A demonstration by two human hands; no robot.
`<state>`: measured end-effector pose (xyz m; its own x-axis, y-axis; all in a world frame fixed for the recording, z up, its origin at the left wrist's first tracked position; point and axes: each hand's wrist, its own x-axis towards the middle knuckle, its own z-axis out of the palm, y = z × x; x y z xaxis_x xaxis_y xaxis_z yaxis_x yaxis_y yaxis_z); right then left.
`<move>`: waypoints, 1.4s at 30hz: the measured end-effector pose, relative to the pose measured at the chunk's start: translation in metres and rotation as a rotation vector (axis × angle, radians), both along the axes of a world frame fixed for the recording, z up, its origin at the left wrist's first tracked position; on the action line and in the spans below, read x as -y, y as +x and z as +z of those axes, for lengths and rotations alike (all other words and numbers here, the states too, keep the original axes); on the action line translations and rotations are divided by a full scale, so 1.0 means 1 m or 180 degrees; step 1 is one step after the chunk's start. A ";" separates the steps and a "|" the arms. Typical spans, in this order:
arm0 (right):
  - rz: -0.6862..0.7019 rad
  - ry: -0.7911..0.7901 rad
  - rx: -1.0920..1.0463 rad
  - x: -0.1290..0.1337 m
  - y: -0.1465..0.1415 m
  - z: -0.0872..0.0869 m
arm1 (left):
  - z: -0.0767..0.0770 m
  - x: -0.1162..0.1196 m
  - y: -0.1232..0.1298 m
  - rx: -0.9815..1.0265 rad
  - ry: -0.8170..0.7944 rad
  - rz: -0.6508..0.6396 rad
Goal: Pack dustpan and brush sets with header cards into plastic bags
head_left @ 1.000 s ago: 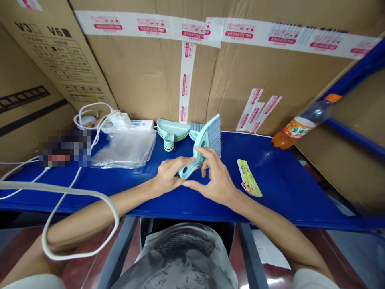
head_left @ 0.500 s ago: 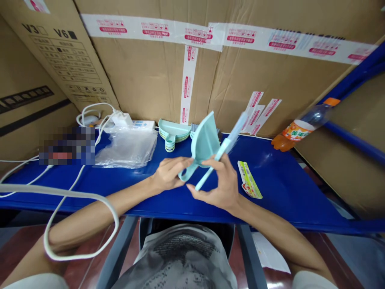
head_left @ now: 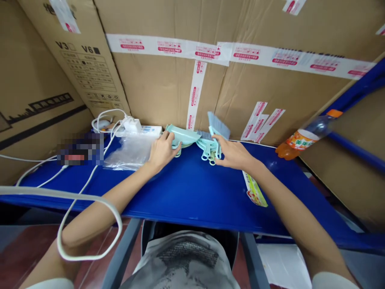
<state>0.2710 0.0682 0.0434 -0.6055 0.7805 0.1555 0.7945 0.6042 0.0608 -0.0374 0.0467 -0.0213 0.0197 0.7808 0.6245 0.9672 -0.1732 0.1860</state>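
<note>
At the back of the blue table, my left hand (head_left: 163, 150) is closed on a pale teal dustpan (head_left: 184, 135), which lies over a stack of similar dustpans. My right hand (head_left: 233, 152) grips a small teal brush (head_left: 219, 129) by its handle, its grey-blue bristles tilted up towards the cardboard. Below and beside that brush lies a pile of small brushes (head_left: 206, 145) with ring-ended handles, close to the dustpan stack. The palm side of both hands is hidden.
Clear plastic bags (head_left: 130, 150) lie to the left, near white cables and a power strip (head_left: 152, 131). A yellow-green packet (head_left: 255, 190) is under my right forearm. An orange-capped bottle (head_left: 306, 138) leans at the right. Cardboard (head_left: 156, 88) walls the back.
Both hands have moved away from the middle to the back of the table. The dustpan is now at its stack on the left, the brush at the brush pile on the right.
</note>
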 end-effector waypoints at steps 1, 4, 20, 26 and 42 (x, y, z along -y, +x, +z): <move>0.0086 -0.0127 0.0165 -0.005 -0.008 0.005 | 0.002 0.003 0.004 -0.0121 -0.0066 0.0022; 0.0432 -0.0405 0.0486 -0.023 -0.027 0.013 | 0.008 0.011 0.008 -0.0371 -0.0217 -0.0196; 0.0051 -0.0047 -0.0426 -0.014 -0.029 -0.027 | 0.009 0.004 -0.019 -0.0654 -0.0078 -0.1169; -0.0278 -0.0193 -0.0454 0.006 -0.033 -0.044 | 0.006 0.002 -0.019 -0.0615 -0.0305 -0.0997; -0.0768 0.0159 -0.0368 0.025 -0.024 -0.050 | 0.004 0.009 -0.011 -0.0690 -0.0402 -0.0759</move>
<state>0.2470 0.0432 -0.0067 -0.3788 0.8897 0.2547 0.9186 0.3950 -0.0138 -0.0488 0.0373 -0.0176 0.3326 0.8091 0.4845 0.9216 -0.3879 0.0151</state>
